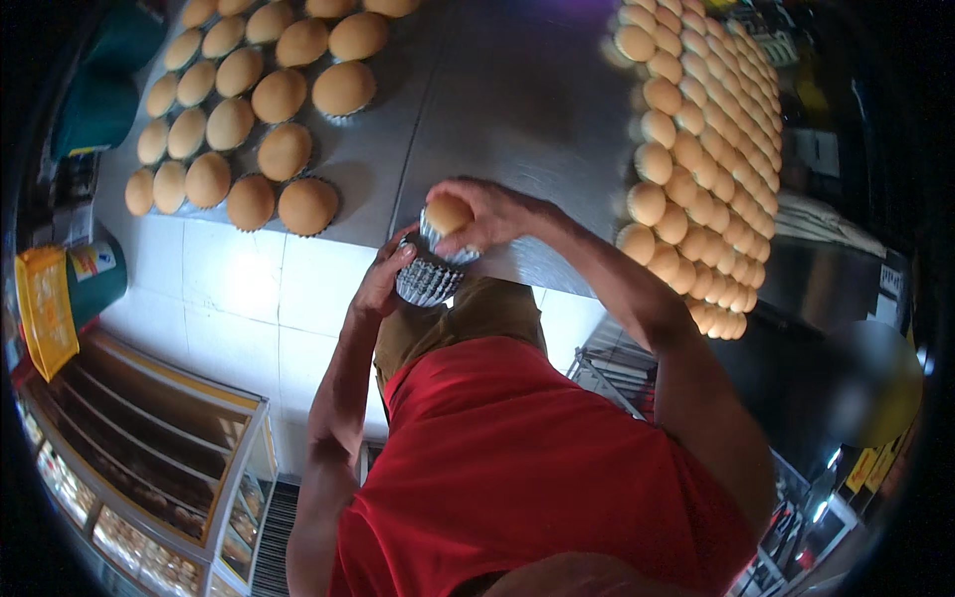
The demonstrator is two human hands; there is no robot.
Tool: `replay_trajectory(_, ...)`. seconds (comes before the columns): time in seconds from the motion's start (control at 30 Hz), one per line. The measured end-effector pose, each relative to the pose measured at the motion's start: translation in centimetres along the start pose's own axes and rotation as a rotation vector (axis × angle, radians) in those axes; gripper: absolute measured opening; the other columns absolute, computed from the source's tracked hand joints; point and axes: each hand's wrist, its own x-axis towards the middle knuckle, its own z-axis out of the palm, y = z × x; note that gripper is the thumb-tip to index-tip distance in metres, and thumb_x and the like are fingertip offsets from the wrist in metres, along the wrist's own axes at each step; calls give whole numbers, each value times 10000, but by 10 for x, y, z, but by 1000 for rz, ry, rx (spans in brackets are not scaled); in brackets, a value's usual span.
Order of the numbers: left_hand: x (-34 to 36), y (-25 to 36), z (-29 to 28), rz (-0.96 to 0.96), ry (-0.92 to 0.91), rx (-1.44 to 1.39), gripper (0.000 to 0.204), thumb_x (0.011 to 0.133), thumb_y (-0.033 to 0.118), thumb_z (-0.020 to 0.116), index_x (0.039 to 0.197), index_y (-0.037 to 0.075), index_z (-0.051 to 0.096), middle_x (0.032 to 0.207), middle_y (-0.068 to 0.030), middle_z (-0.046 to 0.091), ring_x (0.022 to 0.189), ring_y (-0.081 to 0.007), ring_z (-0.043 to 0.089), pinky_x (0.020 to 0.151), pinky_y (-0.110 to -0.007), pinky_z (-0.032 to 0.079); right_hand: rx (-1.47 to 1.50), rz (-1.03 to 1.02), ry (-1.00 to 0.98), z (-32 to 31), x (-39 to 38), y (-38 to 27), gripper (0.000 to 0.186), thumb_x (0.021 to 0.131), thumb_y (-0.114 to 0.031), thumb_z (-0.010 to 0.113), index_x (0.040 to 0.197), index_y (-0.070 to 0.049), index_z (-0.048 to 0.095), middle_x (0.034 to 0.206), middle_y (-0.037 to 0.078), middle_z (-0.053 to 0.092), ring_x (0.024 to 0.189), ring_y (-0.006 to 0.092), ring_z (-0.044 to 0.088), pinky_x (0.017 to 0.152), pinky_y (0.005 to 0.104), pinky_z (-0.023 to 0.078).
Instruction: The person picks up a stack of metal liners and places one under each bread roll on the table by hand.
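Observation:
Just past the table's near edge, my left hand (381, 279) is closed around a stack of silver foil baking cups (428, 283). My right hand (484, 213) grips a small golden-brown cupcake (449, 214) from above and the right. A silver fluted foil cup (438, 245) sits around the cupcake's lower part, touching or very near the stack; which, I cannot tell. On the left of the table stand rows of cupcakes (280, 97) in dark fluted cups, the nearest a short way from my left hand.
A steel table (497, 119) spans the top of the view. Many more golden cupcakes (701, 179) are packed in tight rows at its right end. Lower left stands a glass-fronted display case (159, 448), with a yellow basket (45, 308) and a green bin (96, 279) above it.

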Motion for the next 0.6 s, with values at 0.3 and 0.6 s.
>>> replay_trajectory(0.3,66,11,88,-178,8,264,690,845,242,786,1407,-15,479,1198,-120,635,1097,-180,634,905,-307,531,121,-27,169,-25,-70,37,713,772,-368,861,1317,-33,546,1241,151,621,1160,250,616,978,352,504)
replay_trajectory(0.6,152,-19,98,-30,-44,219,578,910,250,676,1410,35,481,1247,-95,613,1138,-203,607,974,-335,487,397,71,630,-149,-75,158,613,725,-229,863,1246,-96,569,1205,78,609,1120,194,603,951,363,520)
